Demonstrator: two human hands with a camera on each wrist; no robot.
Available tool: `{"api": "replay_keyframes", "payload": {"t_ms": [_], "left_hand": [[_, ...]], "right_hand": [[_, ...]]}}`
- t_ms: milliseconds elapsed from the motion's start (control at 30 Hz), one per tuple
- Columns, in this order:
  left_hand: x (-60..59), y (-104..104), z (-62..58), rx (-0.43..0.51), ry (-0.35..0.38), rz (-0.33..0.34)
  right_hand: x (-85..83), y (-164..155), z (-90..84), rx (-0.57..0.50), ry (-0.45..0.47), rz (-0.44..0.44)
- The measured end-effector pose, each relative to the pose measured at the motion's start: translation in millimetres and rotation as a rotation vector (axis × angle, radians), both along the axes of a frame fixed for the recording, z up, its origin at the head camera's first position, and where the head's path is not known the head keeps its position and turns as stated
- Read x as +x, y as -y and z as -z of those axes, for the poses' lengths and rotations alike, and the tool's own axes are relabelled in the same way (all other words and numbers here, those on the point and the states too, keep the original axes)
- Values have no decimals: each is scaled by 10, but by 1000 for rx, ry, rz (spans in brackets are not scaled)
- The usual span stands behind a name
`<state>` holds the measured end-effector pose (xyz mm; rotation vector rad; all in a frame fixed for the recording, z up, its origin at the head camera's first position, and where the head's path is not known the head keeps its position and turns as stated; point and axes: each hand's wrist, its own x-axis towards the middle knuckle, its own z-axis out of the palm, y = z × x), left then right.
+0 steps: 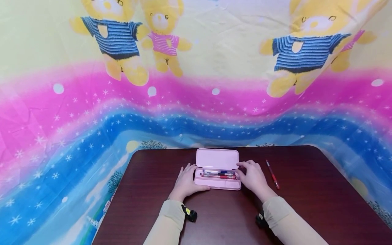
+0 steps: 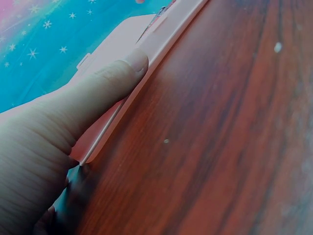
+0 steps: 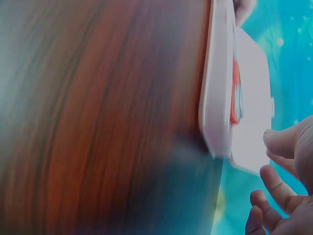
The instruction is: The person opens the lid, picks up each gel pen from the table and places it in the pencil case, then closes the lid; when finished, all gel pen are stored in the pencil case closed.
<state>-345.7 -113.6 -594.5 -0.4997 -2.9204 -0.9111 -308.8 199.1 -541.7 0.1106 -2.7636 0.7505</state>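
Observation:
An open pink pencil case point(image 1: 218, 183) lies on the dark wooden table point(image 1: 309, 197), its lid point(image 1: 217, 158) folded back away from me. Several pens point(image 1: 218, 174) lie in its tray. My left hand point(image 1: 185, 183) rests at the case's left end, and in the left wrist view its straight thumb point(image 2: 110, 81) lies along the case's front wall point(image 2: 161, 36). My right hand point(image 1: 253, 176) sits at the right end. In the right wrist view its fingertips point(image 3: 276, 139) hover just off the lid's corner point(image 3: 252, 122), loosely bent and holding nothing.
A red pen point(image 1: 272, 174) lies loose on the table just right of my right hand. A bright bear-print cloth point(image 1: 196, 102) hangs behind and around the table. The table's far edge runs just behind the lid.

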Motion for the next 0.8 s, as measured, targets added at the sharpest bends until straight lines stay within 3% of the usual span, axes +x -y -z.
{"api": "replay_keyframes", "payload": {"t_ms": [233,467,800], "left_hand": [[-4,-2,9,0,-2,-2],[-3,-9,13,1,-3,-4],[15,-13,7,10,0,-9]], "right_hand": [[59,-391,6,30,36,104],[139,-712,-7,30,173,213],[234,-1045,-4,54,281,250]]}}
